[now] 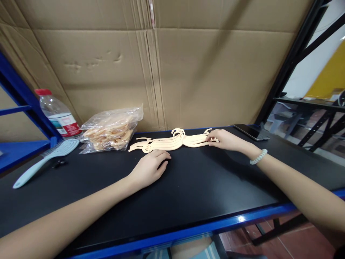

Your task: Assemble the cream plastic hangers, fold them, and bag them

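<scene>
A stack of cream plastic hangers (175, 141) lies flat on the black table top (188, 187) near the cardboard wall. My left hand (149, 167) rests palm down on the table just in front of the stack's left half, fingers loosely curled and apart, holding nothing. At the stack's right end, my right hand (225, 139) has its fingertips pressed on the hangers; a white coil band (258, 157) is on its wrist.
A clear plastic bag of more hangers (111, 130) lies at the left rear. Beside it stand a water bottle (58, 114) and a light blue hairbrush (45, 158). A phone (251, 131) lies at the right rear. Blue shelf frame (18, 93) rises on the left.
</scene>
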Motion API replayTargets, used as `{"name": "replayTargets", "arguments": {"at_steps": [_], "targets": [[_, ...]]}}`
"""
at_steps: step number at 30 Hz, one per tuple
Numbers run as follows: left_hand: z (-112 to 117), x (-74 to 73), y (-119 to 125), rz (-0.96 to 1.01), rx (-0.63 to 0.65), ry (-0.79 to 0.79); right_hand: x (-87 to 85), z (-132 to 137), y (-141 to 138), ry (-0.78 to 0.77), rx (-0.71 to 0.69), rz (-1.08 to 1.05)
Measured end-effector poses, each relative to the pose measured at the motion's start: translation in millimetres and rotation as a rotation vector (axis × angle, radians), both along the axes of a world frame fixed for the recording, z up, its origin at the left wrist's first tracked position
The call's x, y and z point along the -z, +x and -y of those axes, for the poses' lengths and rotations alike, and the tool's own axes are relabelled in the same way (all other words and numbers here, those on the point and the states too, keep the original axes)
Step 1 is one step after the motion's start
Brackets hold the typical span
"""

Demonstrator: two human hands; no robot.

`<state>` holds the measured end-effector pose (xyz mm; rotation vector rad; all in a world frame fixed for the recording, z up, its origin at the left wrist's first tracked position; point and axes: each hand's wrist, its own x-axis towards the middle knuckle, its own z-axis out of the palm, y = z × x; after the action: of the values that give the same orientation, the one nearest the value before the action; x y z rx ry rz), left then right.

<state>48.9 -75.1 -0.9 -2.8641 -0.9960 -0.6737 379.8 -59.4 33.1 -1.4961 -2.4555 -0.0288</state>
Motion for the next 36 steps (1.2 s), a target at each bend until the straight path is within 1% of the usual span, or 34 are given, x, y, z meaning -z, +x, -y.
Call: {"name": "replayTargets", "arguments": {"at_steps": [8,13,22,28,36], "targets": [[-0.6,-0.5,0.8,-0.001,-0.006,0.002,-2.3,1.4,-1.3,-0.006,-0.002,-0.006],[-0.3,-2.3,0.6,0.0,-0.003,-0.001,-0.6,-3.1,0.3,-0.029,-0.01,-0.002],[-1.2,-2.0,0.6,0.01,0.005,-0.011,-4.8,-5.1,-0.3,-0.017,0.022,0.01],[-1.0,-1.1,0.3,-0.006,-0.011,-0.029,-3.3,-5.3,-1.5,-0.016,0.018,0.053],[-1.5,-1.8,-0.1,-0.003,-0.003,-0.027,-6.0,-3.3,-1.6,-0.015,0.054,0.028]]}}
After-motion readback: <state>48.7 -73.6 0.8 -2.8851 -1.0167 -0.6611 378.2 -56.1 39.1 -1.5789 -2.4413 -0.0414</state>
